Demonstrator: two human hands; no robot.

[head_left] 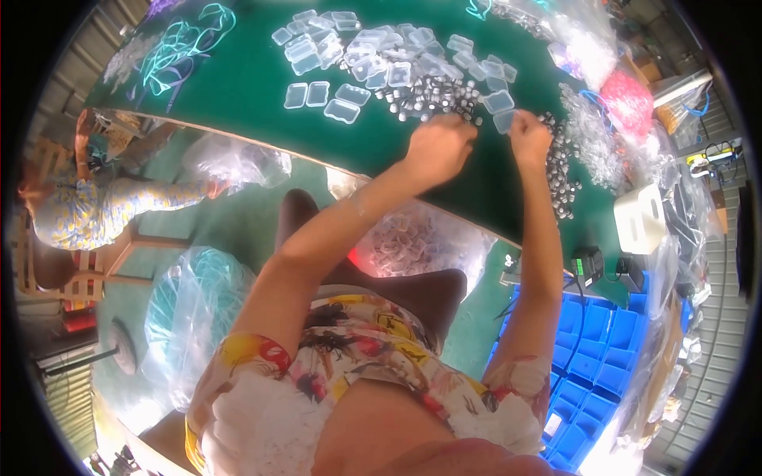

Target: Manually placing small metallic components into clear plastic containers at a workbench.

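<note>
My left hand point(440, 147) rests on the green table point(254, 87), its fingers curled down at the edge of a heap of small silvery parts point(432, 94). What its fingers grip is hidden. My right hand point(530, 135) pinches a small clear plastic box point(503, 120) beside the same heap. More silvery parts point(560, 170) trail down the table to the right of that hand. Several clear plastic boxes point(373, 55) lie scattered beyond both hands, with three lying apart at the near left point(321, 97).
Teal cord loops point(178, 51) lie at the table's far left. Clear bags of parts point(591, 135) and a pink bundle point(627, 99) crowd the right side. Another person point(87, 210) sits at left. Plastic bags point(198, 301) stand on the floor, blue bins point(595, 357) at right.
</note>
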